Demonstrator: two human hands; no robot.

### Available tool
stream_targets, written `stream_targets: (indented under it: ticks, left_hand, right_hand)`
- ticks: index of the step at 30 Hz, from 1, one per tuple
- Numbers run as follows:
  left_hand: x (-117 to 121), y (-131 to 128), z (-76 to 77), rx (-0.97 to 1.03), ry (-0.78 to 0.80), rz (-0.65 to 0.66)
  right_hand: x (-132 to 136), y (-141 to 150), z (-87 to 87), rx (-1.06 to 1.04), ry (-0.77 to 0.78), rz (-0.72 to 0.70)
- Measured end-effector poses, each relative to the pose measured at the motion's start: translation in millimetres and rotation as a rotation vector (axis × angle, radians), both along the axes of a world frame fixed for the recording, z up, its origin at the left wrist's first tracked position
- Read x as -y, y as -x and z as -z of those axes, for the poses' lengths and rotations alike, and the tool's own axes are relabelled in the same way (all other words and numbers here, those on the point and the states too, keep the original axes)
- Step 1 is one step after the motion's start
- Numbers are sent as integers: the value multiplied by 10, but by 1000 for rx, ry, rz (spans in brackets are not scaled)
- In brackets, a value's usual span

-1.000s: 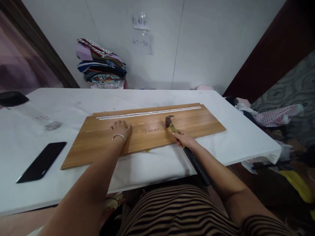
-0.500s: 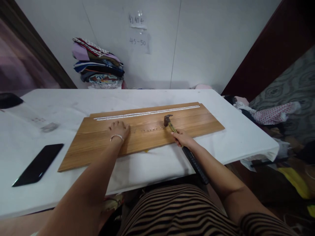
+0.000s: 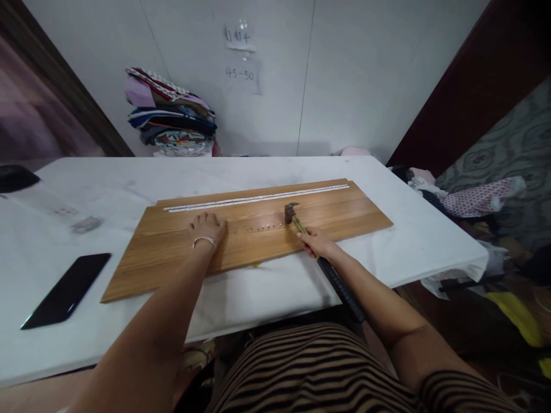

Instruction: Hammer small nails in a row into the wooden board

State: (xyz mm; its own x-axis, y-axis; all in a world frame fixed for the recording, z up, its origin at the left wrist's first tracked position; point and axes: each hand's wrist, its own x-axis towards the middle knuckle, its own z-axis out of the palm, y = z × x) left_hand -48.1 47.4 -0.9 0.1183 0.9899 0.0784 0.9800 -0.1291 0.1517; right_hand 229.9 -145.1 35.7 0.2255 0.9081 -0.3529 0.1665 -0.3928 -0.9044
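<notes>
A claw hammer is gripped partway up its shaft by my right hand, its black handle end trailing back toward my body. The rusty head sits low over a wooden board; whether it touches the wood I cannot tell. Just left of the head, a row of several small nails lines the middle of the board. My left hand, with a bracelet at the wrist, lies flat on the board, fingers spread. Two white strips run along the board's far side.
The board rests on a white-covered table. A black phone-like slab lies at the left, with a small clear packet beyond it. Folded clothes are stacked by the back wall, and a spotted cloth hangs past the right edge.
The hammer head has shifted very slightly to the left along the nail row, with my right hand moving along. My left hand stays flat on the board.
</notes>
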Motion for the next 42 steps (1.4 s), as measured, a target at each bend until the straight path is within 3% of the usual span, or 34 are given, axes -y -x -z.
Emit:
stream_targets:
  ticks: [42]
  left_hand:
    - [13,-1,-8,11,-1,-6]
  right_hand:
    - [25,-29,14,-6,-22,-8]
